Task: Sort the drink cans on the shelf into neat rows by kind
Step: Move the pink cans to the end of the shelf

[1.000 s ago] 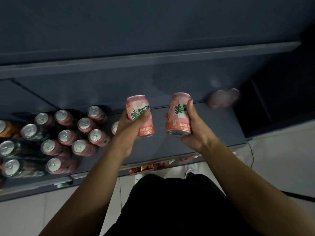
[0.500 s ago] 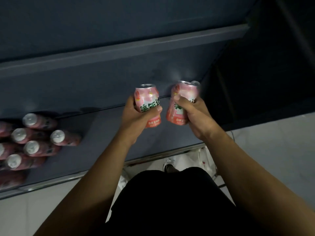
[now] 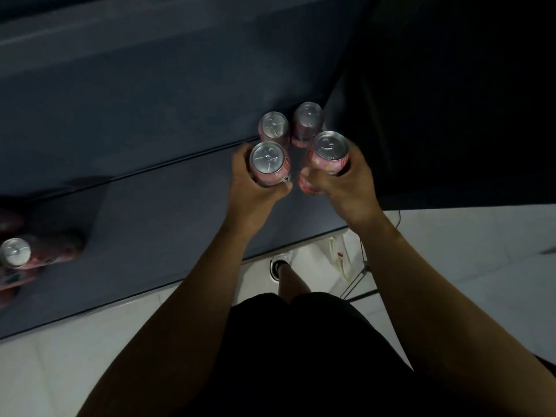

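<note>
I look down on the right end of a dark blue-grey shelf (image 3: 150,212), where each hand holds one pink drink can. The left hand (image 3: 252,191) has its grip wrapped round the body of the left can (image 3: 268,160), with the thumb across the near side. The right hand (image 3: 346,188) has its grip clamped on the right can (image 3: 329,149) the same way. Both cans are held by their sides with the silver tops up. I judge this keeps them ready to stand just in front of the two standing cans (image 3: 274,125), matching pink ones set side by side against the shelf's back wall, to make a second row of one kind. I cannot tell whether the held cans touch the shelf yet. The cans are short and pink-printed, with plain silver lids and pull tabs. The unsorted cans (image 3: 15,251) sit at the shelf's far left edge, well apart.
</note>
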